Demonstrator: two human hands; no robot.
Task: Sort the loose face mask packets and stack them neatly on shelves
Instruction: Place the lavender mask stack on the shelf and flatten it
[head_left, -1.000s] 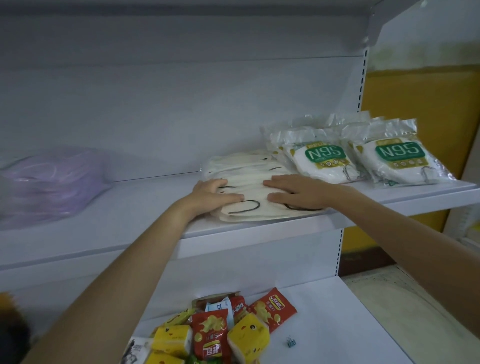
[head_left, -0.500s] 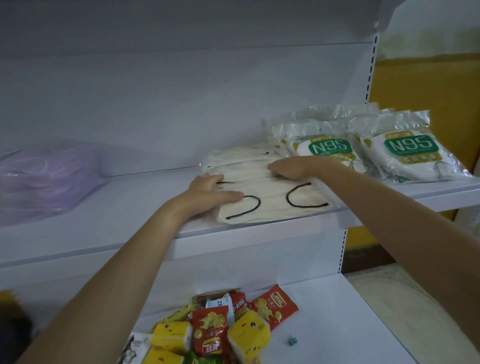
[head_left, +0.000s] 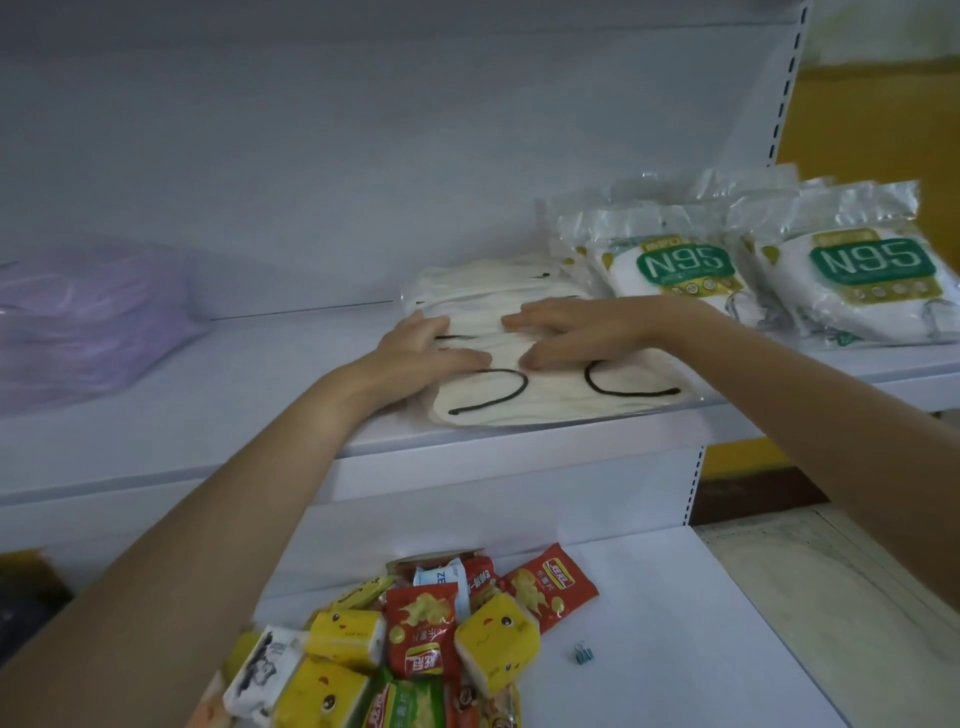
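A stack of cream mask packets (head_left: 545, 402) with black ear loops lies on the upper shelf (head_left: 208, 400), close to its near edge and right of the middle. Both hands rest on top of the far half of this stack. The left hand (head_left: 415, 353) covers the stack's left side, its fingers lying over the top packet and its thumb pointing right. The right hand (head_left: 571, 332) comes in from the right with its fingers spread flat and pointing left. The two thumb tips are near each other but do not touch, and neither hand is closed around anything.

The near half of the top packet, with its two dark loops, is uncovered. Just right of the stack, touching or overlapping its far corner, lie the N95 packets (head_left: 685, 265) in two side-by-side piles. A purple packet (head_left: 88, 322) sits well apart at the far left of the same shelf. On the lower shelf (head_left: 701, 649) lie a heap of snack packs (head_left: 441, 639) and a small binder clip (head_left: 581, 653).
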